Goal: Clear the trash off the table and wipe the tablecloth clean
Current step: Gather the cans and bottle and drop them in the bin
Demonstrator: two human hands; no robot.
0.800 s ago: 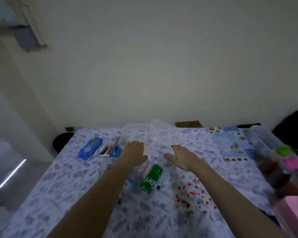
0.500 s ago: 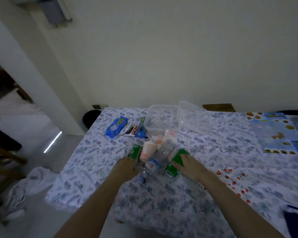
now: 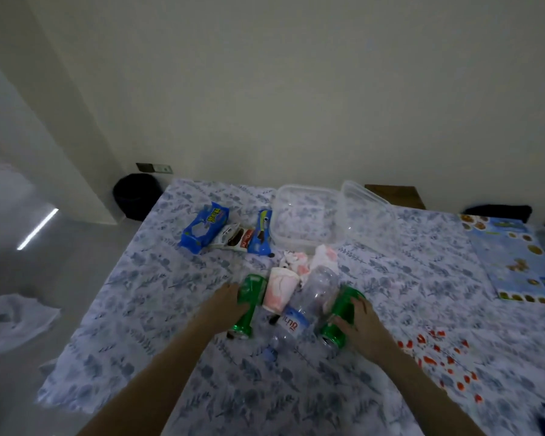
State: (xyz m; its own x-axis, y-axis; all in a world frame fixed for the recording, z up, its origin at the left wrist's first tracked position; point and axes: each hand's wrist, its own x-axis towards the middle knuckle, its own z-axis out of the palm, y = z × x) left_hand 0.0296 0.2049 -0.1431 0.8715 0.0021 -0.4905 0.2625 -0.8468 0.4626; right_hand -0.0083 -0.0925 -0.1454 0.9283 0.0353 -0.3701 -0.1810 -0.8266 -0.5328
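Observation:
A heap of trash lies mid-table on the floral tablecloth: two green cans on their sides, a stained paper cup, a clear plastic bottle and crumpled stained tissues. My left hand curls round the left green can at the heap's left side. At the heap's right side, my right hand wraps over the right green can, thumb on its near end. Red stains dot the cloth to the right of my right wrist.
Behind the heap stand a clear plastic box and its lid. Left of them lie a blue wipes pack and snack wrappers. A blue printed sheet is far right. On the floor: black bin, white bag.
Both hands came back from the far containers toward me and closed in on the two green cans, bunching the cup, bottle and cans together. The view swung left.

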